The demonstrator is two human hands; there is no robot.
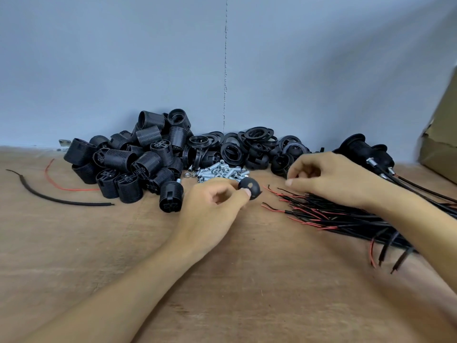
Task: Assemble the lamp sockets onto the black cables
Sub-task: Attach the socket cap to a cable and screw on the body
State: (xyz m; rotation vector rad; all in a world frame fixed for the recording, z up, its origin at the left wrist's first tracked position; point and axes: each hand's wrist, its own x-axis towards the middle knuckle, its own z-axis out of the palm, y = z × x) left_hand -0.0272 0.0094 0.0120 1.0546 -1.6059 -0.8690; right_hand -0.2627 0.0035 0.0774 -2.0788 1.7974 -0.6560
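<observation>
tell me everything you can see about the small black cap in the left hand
The small black cap is a rounded, dome-shaped piece of what looks like matt black plastic, with a faint lighter mark on its curved face. The left hand pinches it between thumb and fingertips, in a closed grip, just above the wooden table. It sits in front of the pile of silver threaded tubes and left of the bundle of black cables. Its underside is hidden.

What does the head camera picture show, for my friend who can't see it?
The left hand holds a black cap while the right hand reaches over a bundle of cables. Behind lie piled sockets, rings and small metal tubes on a wooden table.
</observation>
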